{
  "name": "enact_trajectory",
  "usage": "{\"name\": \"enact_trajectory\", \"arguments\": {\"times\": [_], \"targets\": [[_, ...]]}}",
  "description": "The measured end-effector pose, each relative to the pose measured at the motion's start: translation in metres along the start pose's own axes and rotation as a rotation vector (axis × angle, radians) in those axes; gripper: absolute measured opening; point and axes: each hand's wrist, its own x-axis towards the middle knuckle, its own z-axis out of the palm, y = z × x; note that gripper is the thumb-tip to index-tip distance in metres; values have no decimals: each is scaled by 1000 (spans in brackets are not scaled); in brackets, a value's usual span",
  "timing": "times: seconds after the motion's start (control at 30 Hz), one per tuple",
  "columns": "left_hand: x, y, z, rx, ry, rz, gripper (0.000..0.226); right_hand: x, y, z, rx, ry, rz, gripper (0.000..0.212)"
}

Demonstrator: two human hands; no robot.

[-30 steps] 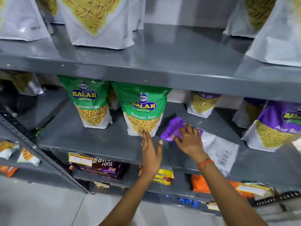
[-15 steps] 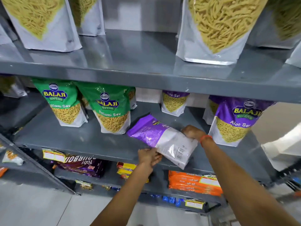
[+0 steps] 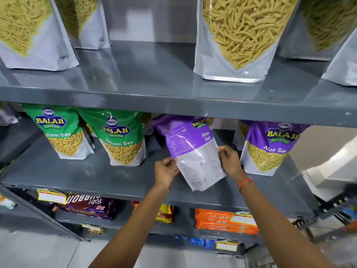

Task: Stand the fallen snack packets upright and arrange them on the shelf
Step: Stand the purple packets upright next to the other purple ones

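Head view. Purple Aloo Sev packet point(image 3: 190, 149) gripped at its two side edges: left hand point(image 3: 166, 171) pinching the left edge, right hand point(image 3: 229, 161) the right. Top of packet tucked under the upper shelf lip point(image 3: 173, 105), cut off from sight; back print too small to read. Long axis near upright, leaning, top up-left of the fingers, white base below them at the middle shelf point(image 3: 96, 176) front. Whether the base touches: cannot tell. Green Ratlami Sev packets point(image 3: 123, 140) left of the fingers, upright purple packet point(image 3: 270, 147) just right.
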Motion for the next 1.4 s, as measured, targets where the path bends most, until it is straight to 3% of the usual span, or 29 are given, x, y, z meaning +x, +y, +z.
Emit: {"name": "enact_trajectory", "arguments": {"times": [0.13,0.23,0.37,0.47,0.53,0.63,0.77,0.83,1.03,1.1,1.17,1.23,1.3,1.4], "targets": [[34,11,12,240,10,192,25,3,3,1,-50,144,-102,16],[53,11,14,328,8,230,21,-2,16,8,-147,132,-94,14],[46,2,20,425,142,329,19,-5,22,16,-170,90,-90,17],[17,-22,29,416,42,335,28,-12,24,19,-72,122,-95,27],[6,-38,33,529,-43,359,48,-22,25,25,-63,109,-118,28],[7,-46,34,680,-36,386,81,-45,26,37,-34,110,-146,28],[18,-42,35,679,-68,246,117,-73,28,50,32,200,-153,29],[24,-42,33,624,-111,218,125,-83,29,55,31,225,-147,29],[48,-34,14,426,-155,186,84,-84,22,52,47,119,-155,34],[55,-26,9,406,-250,176,76,-68,16,48,172,108,-27,53],[62,-18,5,387,-334,160,67,-49,12,43,247,24,105,84],[70,-14,1,373,-349,166,60,-34,13,39,228,-90,117,98],[78,-13,-2,344,-359,159,56,-28,13,39,219,-156,117,92],[82,-15,-5,298,-389,156,53,-28,14,46,158,-94,96,85]]}}
